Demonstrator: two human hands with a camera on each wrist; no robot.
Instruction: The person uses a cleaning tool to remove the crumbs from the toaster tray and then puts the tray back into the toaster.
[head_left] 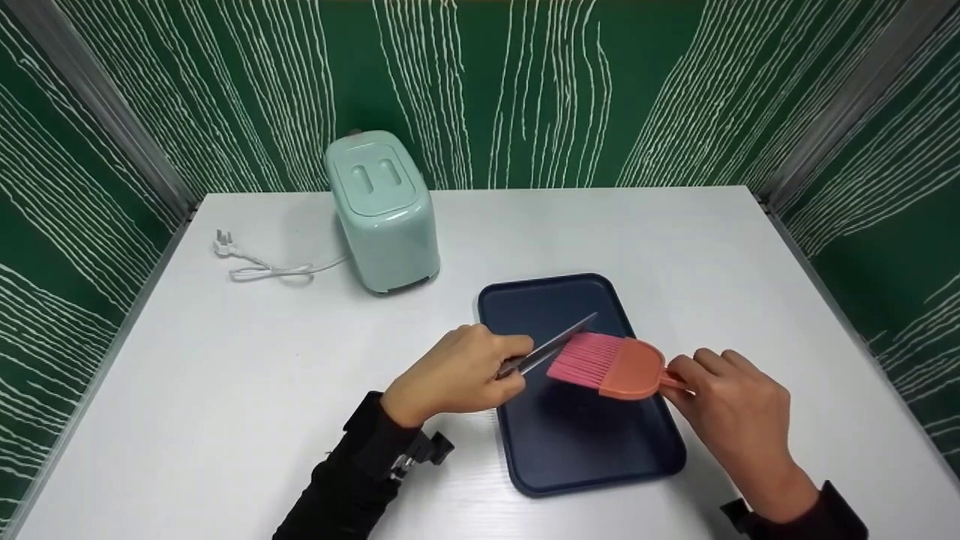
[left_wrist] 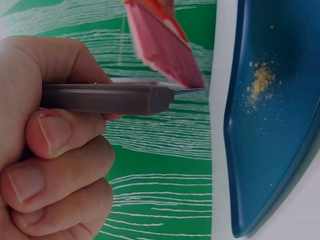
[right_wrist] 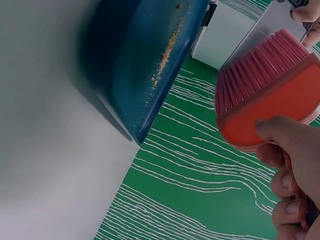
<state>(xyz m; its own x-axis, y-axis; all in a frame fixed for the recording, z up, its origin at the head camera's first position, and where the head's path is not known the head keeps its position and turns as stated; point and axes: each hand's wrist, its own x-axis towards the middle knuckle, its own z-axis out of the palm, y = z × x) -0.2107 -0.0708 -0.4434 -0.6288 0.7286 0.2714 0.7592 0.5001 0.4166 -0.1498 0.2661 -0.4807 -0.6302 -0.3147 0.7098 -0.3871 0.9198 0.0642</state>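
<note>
My left hand (head_left: 459,369) grips a knife by its dark brown handle (left_wrist: 107,98). The grey blade (head_left: 561,341) points up and right above the tray. In my right hand (head_left: 739,405) is a small orange brush (head_left: 634,369) with pink bristles (right_wrist: 250,74), held by its handle. The bristles lie against or very close to the blade. Under both tools is a dark blue rectangular tray (head_left: 592,469) on the table. Yellowish crumbs (left_wrist: 261,82) are scattered on the tray; the right wrist view shows them as a narrow strip.
A mint-green toaster (head_left: 390,225) with its lid on stands at the back left of the white table (head_left: 225,390). Its white cord (head_left: 277,270) and plug lie to the left. Green panels (head_left: 525,90) with white lines rise around the back and sides.
</note>
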